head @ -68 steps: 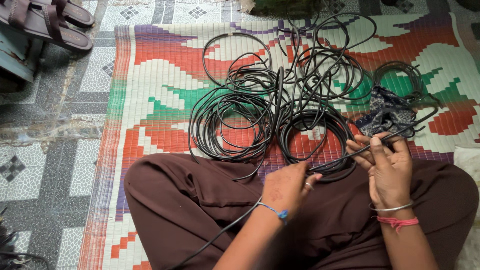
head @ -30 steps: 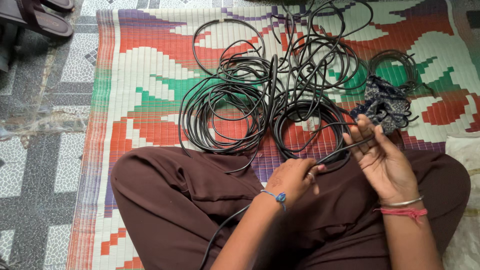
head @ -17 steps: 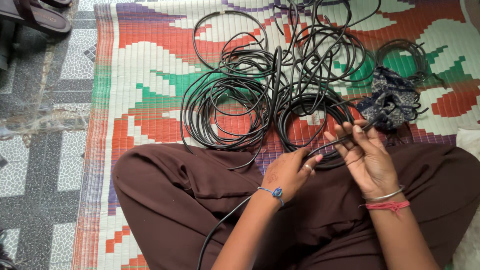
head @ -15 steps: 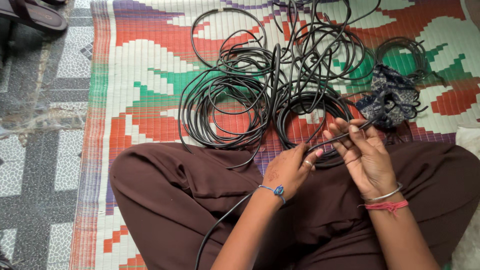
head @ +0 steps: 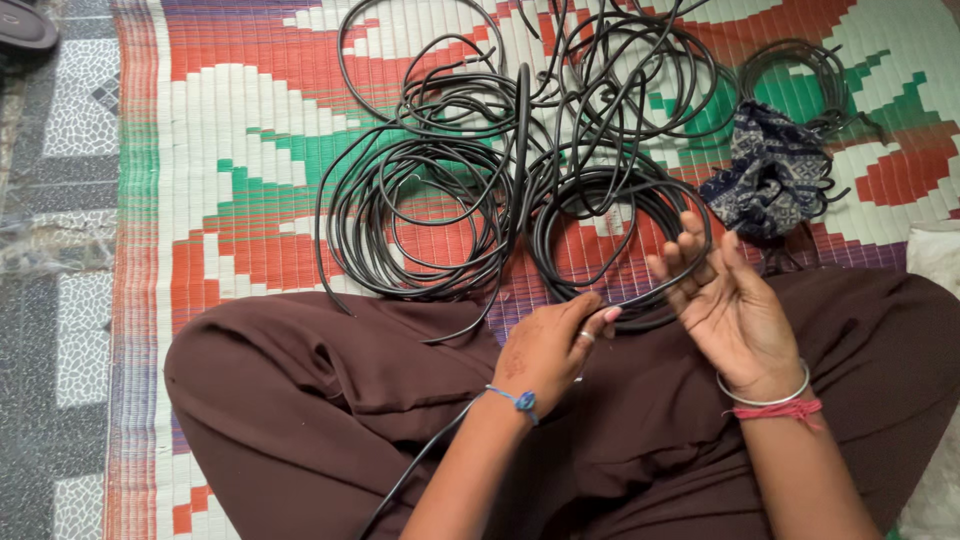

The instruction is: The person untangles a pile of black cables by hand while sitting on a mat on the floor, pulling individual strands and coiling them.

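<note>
Black cable (head: pixel 640 297) btwn pinching L hand (head: pixel 545 345) (R hand (head: pixel 725 305) open).

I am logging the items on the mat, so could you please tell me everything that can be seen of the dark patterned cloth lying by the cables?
The patterned cloth is a small, crumpled piece of soft fabric, dark navy with a pale printed pattern. It lies bunched in loose folds on the woven mat, just beyond the right hand, which does not touch it. Thin black cable loops run beside and partly around it, and a few strands cross its edge. Neither hand holds it.
</note>
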